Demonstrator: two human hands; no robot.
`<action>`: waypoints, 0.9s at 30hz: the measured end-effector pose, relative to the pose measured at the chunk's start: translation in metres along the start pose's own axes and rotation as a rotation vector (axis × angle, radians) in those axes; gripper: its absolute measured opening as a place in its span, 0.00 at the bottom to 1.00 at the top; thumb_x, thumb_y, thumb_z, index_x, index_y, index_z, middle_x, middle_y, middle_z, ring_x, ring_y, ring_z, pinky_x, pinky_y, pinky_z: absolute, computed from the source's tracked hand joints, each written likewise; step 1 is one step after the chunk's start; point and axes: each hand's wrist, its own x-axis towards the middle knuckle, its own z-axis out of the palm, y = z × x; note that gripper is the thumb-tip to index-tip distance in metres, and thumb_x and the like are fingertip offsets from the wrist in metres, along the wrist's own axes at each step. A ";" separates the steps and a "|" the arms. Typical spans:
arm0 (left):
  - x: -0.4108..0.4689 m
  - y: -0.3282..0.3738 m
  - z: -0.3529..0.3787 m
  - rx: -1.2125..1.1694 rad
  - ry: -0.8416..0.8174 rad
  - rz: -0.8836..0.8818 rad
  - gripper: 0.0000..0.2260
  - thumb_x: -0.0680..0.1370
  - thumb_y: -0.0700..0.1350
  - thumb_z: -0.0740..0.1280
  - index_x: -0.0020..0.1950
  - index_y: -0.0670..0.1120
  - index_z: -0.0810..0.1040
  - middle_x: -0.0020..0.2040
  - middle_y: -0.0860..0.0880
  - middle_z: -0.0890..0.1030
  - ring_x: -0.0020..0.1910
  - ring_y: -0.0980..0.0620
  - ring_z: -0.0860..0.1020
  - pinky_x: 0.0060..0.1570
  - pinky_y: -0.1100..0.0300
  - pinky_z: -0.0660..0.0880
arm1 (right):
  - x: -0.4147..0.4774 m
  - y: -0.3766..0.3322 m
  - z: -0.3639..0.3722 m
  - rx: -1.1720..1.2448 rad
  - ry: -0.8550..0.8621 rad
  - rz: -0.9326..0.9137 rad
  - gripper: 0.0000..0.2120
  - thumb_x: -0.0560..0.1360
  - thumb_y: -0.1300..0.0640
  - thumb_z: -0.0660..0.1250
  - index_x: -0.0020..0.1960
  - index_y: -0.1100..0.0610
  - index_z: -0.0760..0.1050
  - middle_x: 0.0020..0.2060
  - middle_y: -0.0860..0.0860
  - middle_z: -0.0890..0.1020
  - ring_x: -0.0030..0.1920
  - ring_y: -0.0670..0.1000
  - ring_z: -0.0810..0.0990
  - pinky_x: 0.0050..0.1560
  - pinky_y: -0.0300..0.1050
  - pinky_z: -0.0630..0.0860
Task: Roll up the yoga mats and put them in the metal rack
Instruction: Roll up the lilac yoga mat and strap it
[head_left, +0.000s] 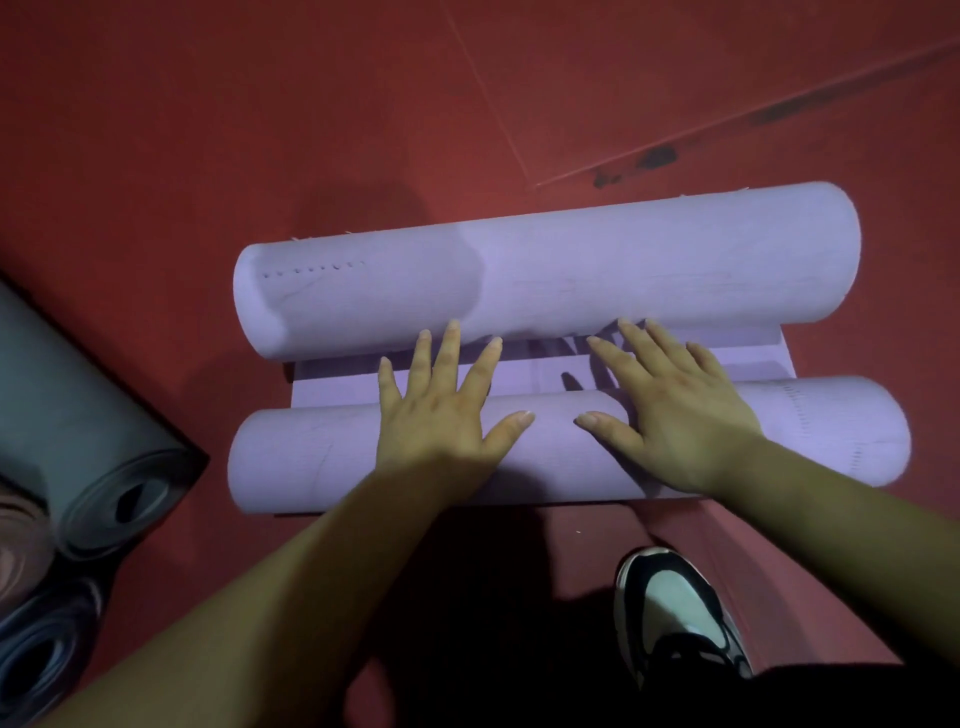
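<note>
Rolling is judged nearly finished: the purple mat (545, 270) is pressed by the left hand (441, 415) and right hand (680, 415), fingers spread flat; a short strip and racking are left.

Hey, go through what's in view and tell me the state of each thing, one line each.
Far roll: rolled up, the thicker one.
Near roll: rolled up, thinner, under both hands.
Flat strip: unrolled, joining the two rolls.
Left hand: open, fingers spread, palm down.
Right hand: open, fingers spread, palm down.
Grey mat: rolled, lying at left.
</note>
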 end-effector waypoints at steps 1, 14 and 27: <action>-0.001 0.000 0.000 -0.002 0.002 0.003 0.38 0.73 0.75 0.42 0.81 0.64 0.42 0.83 0.51 0.38 0.81 0.47 0.37 0.75 0.35 0.37 | 0.002 0.000 -0.001 0.008 0.005 0.001 0.42 0.74 0.22 0.43 0.82 0.42 0.48 0.83 0.51 0.52 0.82 0.54 0.48 0.78 0.63 0.53; 0.007 0.000 0.004 0.006 0.004 0.005 0.37 0.74 0.76 0.40 0.81 0.63 0.42 0.83 0.50 0.40 0.82 0.46 0.39 0.76 0.35 0.40 | 0.004 -0.008 -0.001 -0.025 0.028 0.018 0.41 0.75 0.24 0.43 0.82 0.44 0.53 0.82 0.53 0.55 0.82 0.56 0.51 0.78 0.63 0.52; 0.009 0.001 0.002 0.031 0.037 -0.004 0.36 0.76 0.75 0.41 0.81 0.62 0.44 0.83 0.49 0.41 0.82 0.44 0.40 0.76 0.34 0.39 | 0.025 -0.003 -0.010 0.017 0.015 0.033 0.44 0.72 0.22 0.40 0.82 0.41 0.48 0.83 0.51 0.48 0.82 0.56 0.46 0.79 0.63 0.51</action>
